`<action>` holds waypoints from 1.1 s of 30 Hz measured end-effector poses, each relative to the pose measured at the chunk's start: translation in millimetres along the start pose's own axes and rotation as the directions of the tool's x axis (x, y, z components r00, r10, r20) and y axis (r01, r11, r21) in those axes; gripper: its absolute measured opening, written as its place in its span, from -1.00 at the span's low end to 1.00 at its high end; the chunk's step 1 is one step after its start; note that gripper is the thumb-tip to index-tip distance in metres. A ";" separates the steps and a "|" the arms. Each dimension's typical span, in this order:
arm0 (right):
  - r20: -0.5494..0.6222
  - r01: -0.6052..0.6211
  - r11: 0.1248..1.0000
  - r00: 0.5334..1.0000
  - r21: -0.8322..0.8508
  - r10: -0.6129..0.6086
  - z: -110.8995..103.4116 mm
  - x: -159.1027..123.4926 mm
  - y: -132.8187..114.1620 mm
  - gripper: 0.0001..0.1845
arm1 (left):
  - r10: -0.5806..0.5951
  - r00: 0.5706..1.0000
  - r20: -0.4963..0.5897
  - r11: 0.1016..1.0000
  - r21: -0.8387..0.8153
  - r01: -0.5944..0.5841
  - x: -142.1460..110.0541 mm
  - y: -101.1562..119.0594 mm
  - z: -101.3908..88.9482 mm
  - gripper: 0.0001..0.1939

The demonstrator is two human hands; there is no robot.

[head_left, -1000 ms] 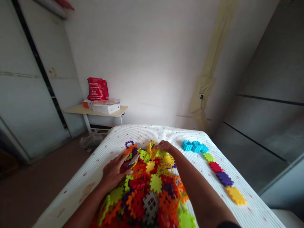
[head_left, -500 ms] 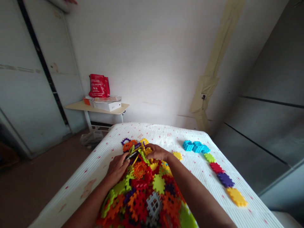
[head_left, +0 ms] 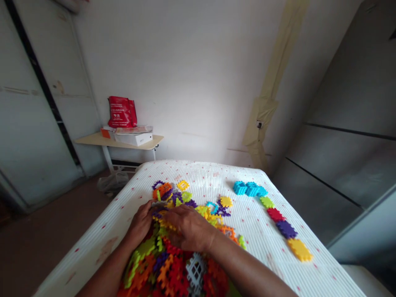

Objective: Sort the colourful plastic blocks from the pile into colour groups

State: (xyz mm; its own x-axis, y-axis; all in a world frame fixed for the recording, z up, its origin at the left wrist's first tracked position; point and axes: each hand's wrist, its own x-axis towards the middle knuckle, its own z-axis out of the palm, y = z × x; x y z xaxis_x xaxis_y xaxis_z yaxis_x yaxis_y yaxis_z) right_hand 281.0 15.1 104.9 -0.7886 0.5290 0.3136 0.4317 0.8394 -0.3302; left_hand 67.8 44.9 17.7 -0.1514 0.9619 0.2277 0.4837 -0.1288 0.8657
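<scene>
A heap of notched plastic interlocking tiles point(head_left: 173, 262) in red, orange, green, purple, yellow and grey lies in front of me. At its left side, my left hand point(head_left: 142, 220) is closed, fingertips against a grey notched tile point(head_left: 159, 203); its thumb is mostly hidden. My right hand point(head_left: 188, 227) reaches over the heap's middle, palm down, fingers pointing left into yellow and purple tiles. Those fingers are blurred and partly covered, so their grip is unclear. A grey lattice tile point(head_left: 195, 270) shows just below the right hand.
Blue tiles point(head_left: 250, 189) stand in stacks at the right back of the bed point(head_left: 247, 235). From them a row runs forward: green point(head_left: 267, 201), red point(head_left: 275, 214), purple point(head_left: 286, 229), yellow point(head_left: 300, 249). A side table point(head_left: 93, 139) holds a red bag point(head_left: 121, 112) and boxes.
My right hand has moved down and left over the heap. Several tiles now lie spread to its right, near the single yellow tile. The view has shifted slightly.
</scene>
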 end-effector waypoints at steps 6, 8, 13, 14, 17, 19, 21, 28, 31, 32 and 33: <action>-0.173 0.046 0.988 0.985 0.145 -0.020 -4.9 -17.6 0.8 -0.52 | 0.003 0.999 -0.035 0.997 -0.083 -0.006 1.6 -5.9 -5.1 -0.54; -0.231 -0.096 0.984 0.964 0.148 0.129 -12.6 -28.8 20.8 -0.64 | -0.003 0.999 -0.033 0.994 -0.107 -0.001 0.7 -3.0 -7.3 -0.56; -0.220 -0.587 0.809 0.790 -0.002 0.573 -27.5 -55.5 90.0 -0.65 | -0.056 0.998 -0.039 0.988 -0.146 0.049 -2.8 6.2 -10.3 -0.56; -0.171 -0.641 0.766 0.761 -0.044 0.626 -27.6 -58.8 99.3 -0.66 | -0.064 0.997 -0.042 0.987 -0.151 0.057 -3.3 7.3 -10.4 -0.55; -0.050 -0.667 0.722 0.740 -0.184 0.671 -21.4 -62.1 110.3 -0.64 | -0.085 0.995 -0.052 0.984 -0.161 0.076 -3.7 8.8 -10.4 -0.56; -0.015 -0.649 0.708 0.740 -0.276 0.673 -14.4 -59.5 107.8 -0.49 | -0.102 0.993 -0.055 0.982 -0.163 0.092 -3.4 9.0 -10.6 -0.56; 0.000 -0.656 0.677 0.718 -0.333 0.696 -8.1 -54.6 103.7 -0.44 | -0.124 0.991 -0.057 0.980 -0.162 0.114 -3.0 9.5 -10.9 -0.54; -0.022 -0.756 0.595 0.623 -0.272 0.782 0.8 -42.7 105.8 -0.31 | -0.180 0.982 -0.061 0.973 -0.160 0.168 -2.6 15.5 -12.6 -0.45; -0.086 -0.784 0.563 0.600 -0.261 0.795 5.2 -43.2 107.0 -0.43 | -0.204 0.977 -0.068 0.969 -0.157 0.191 -2.4 16.3 -12.8 -0.41; -0.107 -0.781 0.565 0.606 -0.265 0.788 6.7 -43.7 106.6 -0.48 | -0.208 0.975 -0.071 0.968 -0.156 0.195 -2.3 16.1 -12.8 -0.41; -0.121 -0.774 0.571 0.617 -0.273 0.778 7.7 -44.1 105.8 -0.52 | -0.207 0.975 -0.076 0.969 -0.155 0.193 -2.2 15.8 -12.7 -0.40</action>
State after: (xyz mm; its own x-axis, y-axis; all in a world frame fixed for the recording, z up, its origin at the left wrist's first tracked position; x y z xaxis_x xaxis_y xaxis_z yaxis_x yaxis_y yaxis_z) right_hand 358.0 79.6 49.3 -0.0977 0.9942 0.0442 0.9765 0.1043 -0.1883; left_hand 64.8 37.7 36.6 -0.3134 0.9465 0.0770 0.3061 0.0239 0.9517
